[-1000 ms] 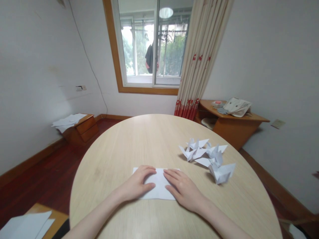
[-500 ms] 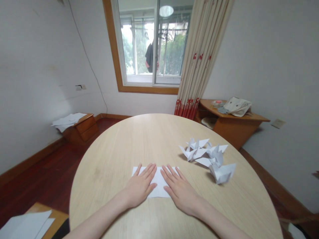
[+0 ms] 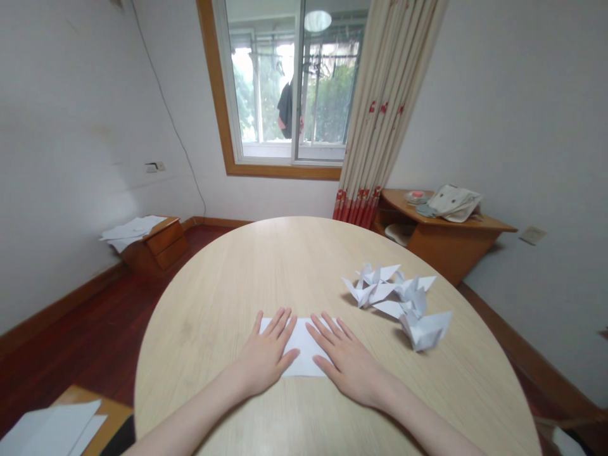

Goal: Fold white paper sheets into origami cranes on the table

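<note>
A white sheet of paper (image 3: 304, 351) lies flat on the round wooden table (image 3: 228, 272) in front of me. My left hand (image 3: 268, 348) rests palm down over its left part, fingers spread and pointing away from me. Over the right part lies my right hand (image 3: 344, 358), also flat with its fingers apart. The paper's middle shows between my two thumbs; its sides are hidden under the hands. To the right of my right hand stands a cluster of several folded white paper cranes (image 3: 422, 326), some overlapping.
White sheets (image 3: 52, 427) lie on a wooden surface at the lower left. More papers (image 3: 133, 229) cover a low cabinet (image 3: 164, 244) by the left wall. A corner desk (image 3: 441, 244) with a cloth bag (image 3: 453, 202) stands at the back right, beside the curtain (image 3: 375, 126).
My left hand has shifted very slightly on the paper, its fingers a little farther forward. My right hand is nearly unmoved, and the cranes stay where they were.
</note>
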The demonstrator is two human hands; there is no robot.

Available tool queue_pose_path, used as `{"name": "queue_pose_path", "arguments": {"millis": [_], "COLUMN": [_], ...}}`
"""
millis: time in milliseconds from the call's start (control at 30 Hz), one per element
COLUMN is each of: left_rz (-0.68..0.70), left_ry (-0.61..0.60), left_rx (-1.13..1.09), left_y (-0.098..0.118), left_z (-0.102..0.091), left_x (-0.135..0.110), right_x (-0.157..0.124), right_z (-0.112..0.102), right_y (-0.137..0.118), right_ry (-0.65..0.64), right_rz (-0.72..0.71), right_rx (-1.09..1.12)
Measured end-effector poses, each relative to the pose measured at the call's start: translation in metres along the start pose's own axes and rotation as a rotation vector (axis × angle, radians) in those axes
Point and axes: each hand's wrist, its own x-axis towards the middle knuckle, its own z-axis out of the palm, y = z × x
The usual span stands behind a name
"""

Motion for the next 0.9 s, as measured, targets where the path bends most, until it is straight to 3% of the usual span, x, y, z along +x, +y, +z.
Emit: {"name": "queue_pose_path", "arguments": {"millis": [333,633,900], "left_rz": [-0.052,-0.107,-0.127], "left_ry": [0.172,0.182,0.247], "left_rx": [-0.06,-0.181,-0.489], "left_y": [-0.003,-0.001,-0.015], "left_z": [-0.02,-0.023,-0.023], "left_x": [0.005,0.003,0.011], "right_x": [-0.001,-0.002,-0.006], "right_z": [-0.008,-0.014,-0.026], "right_y": [-0.001,0.004,0.027], "right_ry": [-0.016,-0.012,0.19], "right_rz": [0.022,0.011,-0.112], "right_rx": [-0.007,0.101,0.228]}}
